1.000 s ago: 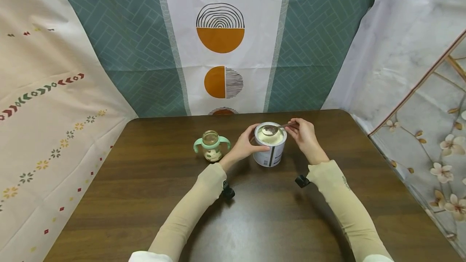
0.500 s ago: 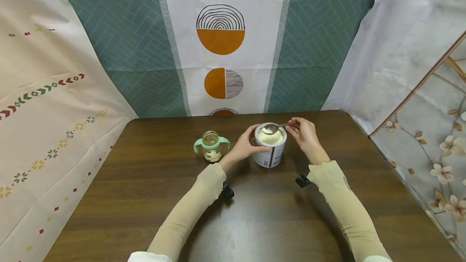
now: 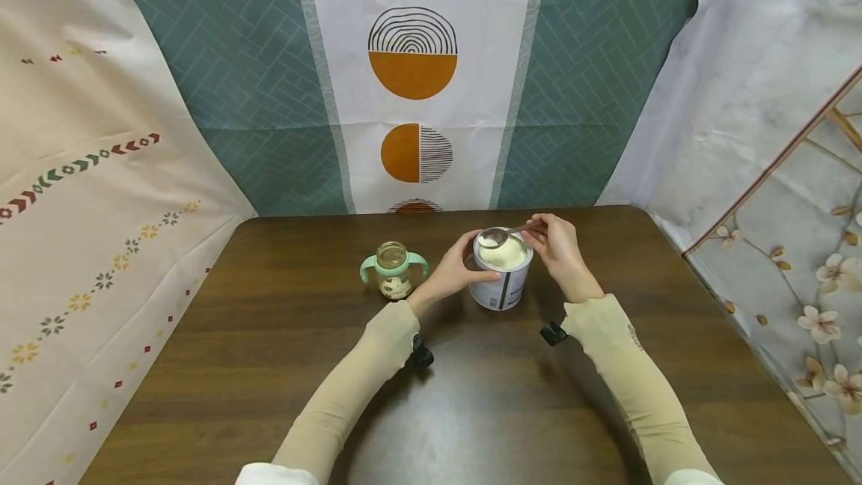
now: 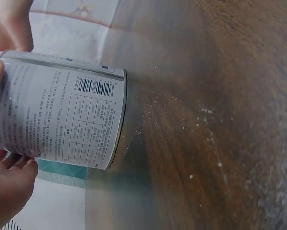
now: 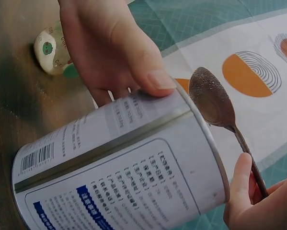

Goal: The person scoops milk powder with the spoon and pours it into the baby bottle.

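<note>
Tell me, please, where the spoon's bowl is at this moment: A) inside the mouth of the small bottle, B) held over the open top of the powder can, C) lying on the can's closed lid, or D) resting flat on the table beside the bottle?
B: the right hand pinches the spoon by its handle, its powder-loaded bowl over the open can that the left hand grips; the bottle stands apart.

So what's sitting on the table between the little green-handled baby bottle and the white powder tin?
Only the left hand, gripping the white powder tin. Between it and the green-handled baby bottle the dark wooden table is bare, as the head view shows.
</note>
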A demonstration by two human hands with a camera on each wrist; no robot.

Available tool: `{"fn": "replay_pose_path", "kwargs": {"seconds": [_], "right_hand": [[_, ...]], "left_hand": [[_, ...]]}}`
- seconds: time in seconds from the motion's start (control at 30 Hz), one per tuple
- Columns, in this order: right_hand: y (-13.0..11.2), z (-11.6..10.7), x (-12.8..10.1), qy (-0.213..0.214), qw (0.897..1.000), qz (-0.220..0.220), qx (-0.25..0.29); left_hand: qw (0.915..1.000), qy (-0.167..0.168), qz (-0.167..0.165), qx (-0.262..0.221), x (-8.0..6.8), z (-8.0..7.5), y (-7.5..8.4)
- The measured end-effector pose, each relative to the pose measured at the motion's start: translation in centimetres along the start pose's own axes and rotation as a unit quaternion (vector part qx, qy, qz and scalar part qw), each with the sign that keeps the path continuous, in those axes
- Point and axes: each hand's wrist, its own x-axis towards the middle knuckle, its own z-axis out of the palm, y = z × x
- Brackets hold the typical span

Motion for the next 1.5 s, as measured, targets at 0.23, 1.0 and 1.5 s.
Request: {"fn": "replay_pose_path", "kwargs": {"seconds": [0.23, 1.0, 1.5], "right_hand": [[-0.2, 0.7, -0.2, -0.006, 1.000, -0.003, -0.005], [0.0, 1.9, -0.2, -0.020, 1.000, -0.006, 0.002], [-0.1, 2.2, 0.0, -0.023, 1.000, -0.004, 0.002]], "left_hand": [[1.0000, -0.002, 0.006, -0.003, -0.1, -0.4, 0.1], [0.9982, 0.017, -0.029, 0.050, -1.2, -3.7, 1.2], [0.9992, 0.005, -0.012, 0.038, -1.9, -4.7, 2.6]]}}
